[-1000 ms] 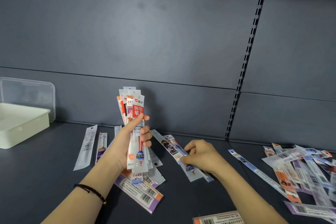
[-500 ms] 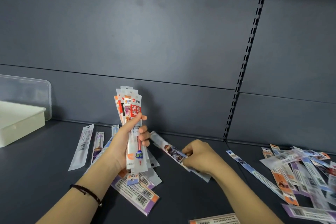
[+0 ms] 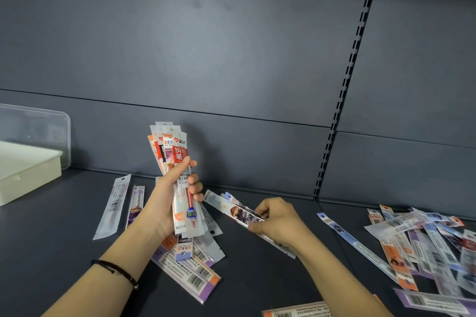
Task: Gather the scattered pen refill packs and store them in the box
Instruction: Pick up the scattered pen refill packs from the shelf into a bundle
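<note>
My left hand [image 3: 164,203] grips an upright bundle of pen refill packs [image 3: 177,152], red and white labels facing me, above the dark shelf. My right hand [image 3: 275,221] pinches a couple of long packs [image 3: 231,210] lifted off the shelf just right of the bundle, their far ends pointing up-left. More packs lie under my left hand [image 3: 195,273], two lie flat to its left [image 3: 113,206], and a heap [image 3: 432,242] covers the shelf at the right. The white box [image 3: 28,170] sits at the far left.
A clear lid [image 3: 38,126] leans against the back wall behind the box. A slotted upright [image 3: 342,90] divides the grey back panel. One long pack [image 3: 360,247] lies diagonally between my right hand and the heap; another pack [image 3: 298,313] is at the bottom edge.
My right hand has closed on the packs that lay flat on the shelf and raised them, angled up toward the bundle. My left hand keeps the bundle upright in about the same place.
</note>
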A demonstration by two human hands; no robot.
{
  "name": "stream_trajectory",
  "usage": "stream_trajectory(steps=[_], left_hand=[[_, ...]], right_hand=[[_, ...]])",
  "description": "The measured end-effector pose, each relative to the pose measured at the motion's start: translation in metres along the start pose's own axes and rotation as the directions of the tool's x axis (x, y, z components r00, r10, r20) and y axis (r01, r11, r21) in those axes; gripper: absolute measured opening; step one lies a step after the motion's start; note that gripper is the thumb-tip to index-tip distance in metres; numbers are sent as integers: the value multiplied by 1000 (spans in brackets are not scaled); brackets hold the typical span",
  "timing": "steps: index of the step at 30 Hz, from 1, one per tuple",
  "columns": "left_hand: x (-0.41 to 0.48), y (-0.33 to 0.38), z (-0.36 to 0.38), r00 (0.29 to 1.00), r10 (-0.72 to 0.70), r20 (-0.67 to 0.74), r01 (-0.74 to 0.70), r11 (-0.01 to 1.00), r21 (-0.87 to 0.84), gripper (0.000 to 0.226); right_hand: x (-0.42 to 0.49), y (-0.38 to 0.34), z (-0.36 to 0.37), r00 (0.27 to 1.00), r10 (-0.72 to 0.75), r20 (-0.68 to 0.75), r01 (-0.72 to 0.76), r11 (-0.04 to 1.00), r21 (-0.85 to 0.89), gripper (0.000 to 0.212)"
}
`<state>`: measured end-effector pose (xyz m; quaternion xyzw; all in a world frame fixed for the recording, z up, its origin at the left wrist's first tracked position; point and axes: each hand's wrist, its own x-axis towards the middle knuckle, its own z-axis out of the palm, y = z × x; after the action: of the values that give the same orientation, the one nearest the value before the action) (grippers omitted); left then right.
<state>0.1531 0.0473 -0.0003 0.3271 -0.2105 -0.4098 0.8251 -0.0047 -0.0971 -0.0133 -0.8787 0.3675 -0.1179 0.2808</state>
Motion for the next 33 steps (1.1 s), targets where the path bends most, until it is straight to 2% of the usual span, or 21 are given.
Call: stream_trajectory(steps=[3, 6, 9, 13, 16, 18, 21, 25, 29, 33], left_hand=[[0, -1, 1, 1000, 2, -10, -2, 999, 40, 18], [-1, -3, 3, 1000, 14, -24, -12, 996, 85, 17], [-2, -5, 6, 999, 24, -46, -17, 989, 146, 18], [-5, -17, 17, 993, 59, -100, -29, 960, 277, 20], [0, -32, 37, 996, 33, -79, -1, 927, 375, 31], [5, -41, 53, 999, 34, -31, -18, 904, 428, 30], [8, -50, 68, 999, 18, 29, -29, 905, 424, 32], [8, -47, 65, 999, 30, 42, -44, 919, 393, 34], [8, -47, 63, 998, 49, 50, -64, 923, 378, 42], [9, -52, 61, 996, 84, 38, -92, 945, 314, 41]], right_hand=[[-2, 1, 2, 999, -13, -32, 14, 1000, 27, 16], [-2, 1, 1, 990, -32, -136, 44, 996, 82, 11], [-2, -3, -5, 964, -63, -259, 139, 948, 285, 8], [-7, -12, -13, 944, 31, -328, 217, 688, 692, 7], [-12, -16, -17, 933, 37, -357, 283, 536, 795, 14], [-15, -18, -18, 917, -22, -398, 355, 497, 792, 23], [-21, -20, -16, 892, -155, -425, 441, 509, 739, 28], [-19, -19, -8, 883, -210, -421, 462, 550, 696, 27], [-15, -18, 5, 859, -238, -453, 474, 706, 527, 27], [-12, -17, 16, 802, -316, -507, 514, 797, 317, 29]])
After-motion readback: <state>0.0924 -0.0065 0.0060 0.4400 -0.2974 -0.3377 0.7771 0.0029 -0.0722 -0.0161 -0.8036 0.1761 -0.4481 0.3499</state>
